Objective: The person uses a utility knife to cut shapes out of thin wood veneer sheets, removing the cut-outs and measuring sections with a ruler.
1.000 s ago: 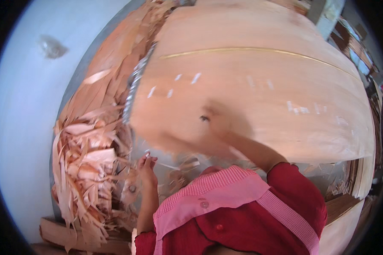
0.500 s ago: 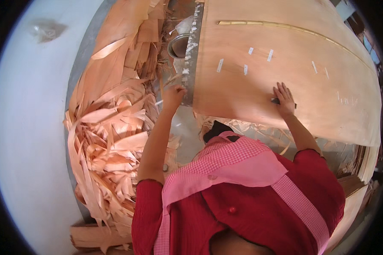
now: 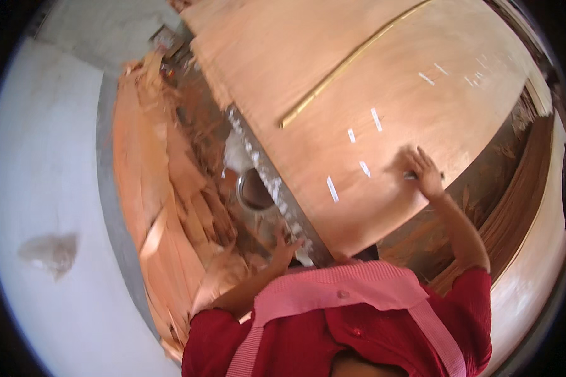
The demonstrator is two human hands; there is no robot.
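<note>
My right hand [image 3: 426, 174] rests on a large thin wood veneer sheet [image 3: 383, 56], its fingers stretched forward. Under its palm it keeps a small dark tool [image 3: 410, 176], whose ends stick out on both sides; its exact kind is hidden. Several short white tape strips [image 3: 332, 188] are stuck on the veneer left of this hand. My left hand [image 3: 287, 248], slightly blurred, is beside the near end of a dark board [image 3: 261, 147] edged with white tape bits. Its fingers are apart, and I see nothing in them.
A thin yellowish stick [image 3: 352, 58] lies across the veneer. Left of the dark board is a round metal-rimmed container [image 3: 256, 190]. Veneer scraps [image 3: 148, 157] are heaped along the left, beside a pale floor [image 3: 50, 157]. Stacked veneer [image 3: 516, 195] stands at the right.
The view has turned, so the veneer now slants. My left hand's fingers have gone from closed together to apart, near the board's end. My right hand stays on the veneer with the dark tool.
</note>
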